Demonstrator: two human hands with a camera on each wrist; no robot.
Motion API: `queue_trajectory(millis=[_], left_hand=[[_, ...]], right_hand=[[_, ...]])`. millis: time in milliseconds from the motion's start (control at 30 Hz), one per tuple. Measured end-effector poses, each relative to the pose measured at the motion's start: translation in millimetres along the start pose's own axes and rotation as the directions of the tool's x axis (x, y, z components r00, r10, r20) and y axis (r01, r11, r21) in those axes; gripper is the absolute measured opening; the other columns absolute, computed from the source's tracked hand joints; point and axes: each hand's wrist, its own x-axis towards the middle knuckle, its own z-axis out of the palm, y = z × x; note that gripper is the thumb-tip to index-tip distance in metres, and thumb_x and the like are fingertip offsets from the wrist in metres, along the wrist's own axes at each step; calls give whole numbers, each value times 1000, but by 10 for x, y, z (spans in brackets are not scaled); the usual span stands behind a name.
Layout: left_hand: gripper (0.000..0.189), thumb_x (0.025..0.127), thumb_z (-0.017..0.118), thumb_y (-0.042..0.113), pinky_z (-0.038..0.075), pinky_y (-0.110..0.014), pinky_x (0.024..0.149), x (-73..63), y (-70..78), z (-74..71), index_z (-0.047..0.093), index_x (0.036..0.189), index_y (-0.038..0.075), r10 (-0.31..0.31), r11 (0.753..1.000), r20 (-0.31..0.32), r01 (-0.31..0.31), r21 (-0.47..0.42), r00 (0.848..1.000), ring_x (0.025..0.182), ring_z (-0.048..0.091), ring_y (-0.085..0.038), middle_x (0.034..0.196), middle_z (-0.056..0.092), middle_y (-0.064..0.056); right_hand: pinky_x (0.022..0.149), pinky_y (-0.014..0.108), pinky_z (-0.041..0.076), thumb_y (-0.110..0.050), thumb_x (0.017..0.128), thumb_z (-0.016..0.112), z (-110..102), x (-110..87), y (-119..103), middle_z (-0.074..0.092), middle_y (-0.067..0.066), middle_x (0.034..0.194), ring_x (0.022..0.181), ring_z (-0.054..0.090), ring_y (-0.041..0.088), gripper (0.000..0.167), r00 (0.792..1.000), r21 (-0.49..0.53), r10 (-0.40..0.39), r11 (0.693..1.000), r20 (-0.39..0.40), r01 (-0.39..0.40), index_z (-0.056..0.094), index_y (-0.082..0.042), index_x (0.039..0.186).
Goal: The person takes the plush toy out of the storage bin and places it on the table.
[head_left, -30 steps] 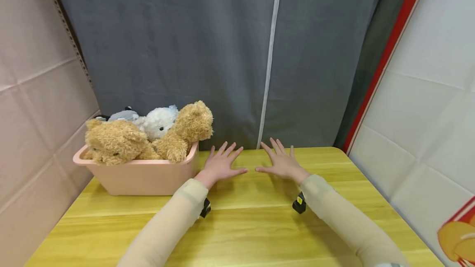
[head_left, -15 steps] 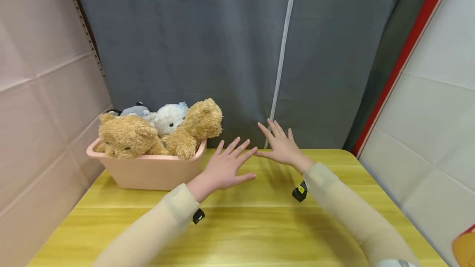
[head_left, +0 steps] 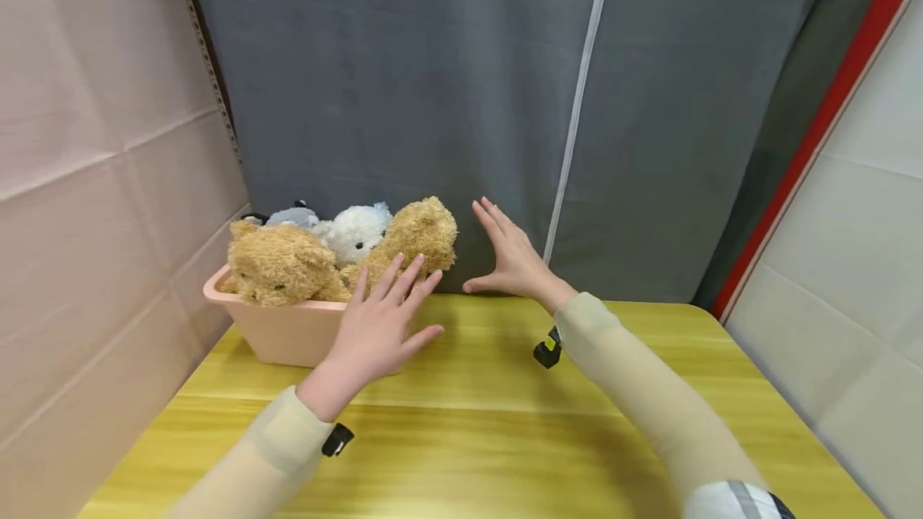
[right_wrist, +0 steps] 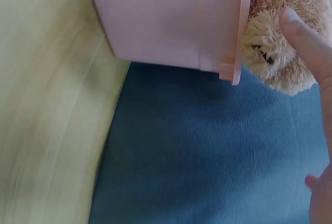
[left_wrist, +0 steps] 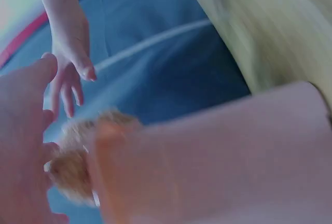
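Currently hovering with left hand [head_left: 375,333] and right hand [head_left: 513,263] spread wide, gripping nothing, near the rightmost teddy bear [head_left: 427,231]: beyond the left, leftward of the right, slanting lengthwise up and out of the tub [head_left: 288,336].

A dark gray curtain [head_left: 404,70] hangs behind a yellowish wooden table [head_left: 505,439] with a rounded far-right corner, a pale stripe [head_left: 584,78] slanting down the fabric. Pale pink cloth [head_left: 94,183], creased in folds, lines the left side beside a dark, spotted strip [head_left: 207,54]; at right, a red band [head_left: 815,134] borders a creased white panel [head_left: 851,287].
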Motion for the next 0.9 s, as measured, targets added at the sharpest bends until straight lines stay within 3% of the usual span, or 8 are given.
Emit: queue_trajectory(millis=[200,467,633,767,900], left_hand=[[75,91,43,68,9,-60,112,-158,-221,181,24,154,33,-90,996,-93,87,-36,992,145,16,-31,160,16,-4],[69,88,57,57,22,-61,107,-297,-362,406,36,148,31,-155,980,-256,116,-163,954,125,44,-37,137,46,-17],[66,90,52,57,25,-60,105,-311,-374,497,36,148,30,-143,983,-308,99,-156,941,103,57,-34,106,62,-13],[62,93,44,60,26,-59,104,-299,-372,555,39,147,29,-145,981,-355,87,-175,924,91,58,-30,88,59,-7],[59,96,37,61,27,-58,101,-276,-381,579,42,144,29,-161,973,-399,76,-219,903,87,56,-29,82,56,-4]], right_hand=[[111,56,18,-40,57,94,108,229,-49,7,2,162,147,11,26,133,998,40,-71,997,1,70,7,-17,156],[110,52,22,-39,56,94,221,433,-127,7,3,162,147,10,21,134,993,-19,-100,995,62,101,9,-17,156],[112,47,21,-38,54,95,275,507,-127,9,1,162,146,13,22,135,984,-79,-154,984,95,161,9,-16,156],[113,43,21,-32,53,96,309,578,-98,19,5,160,145,20,23,130,971,-102,-230,966,66,236,17,-12,154],[113,41,23,-31,58,94,326,638,-64,35,14,151,141,29,27,114,951,-123,-310,943,19,309,30,-4,148]])
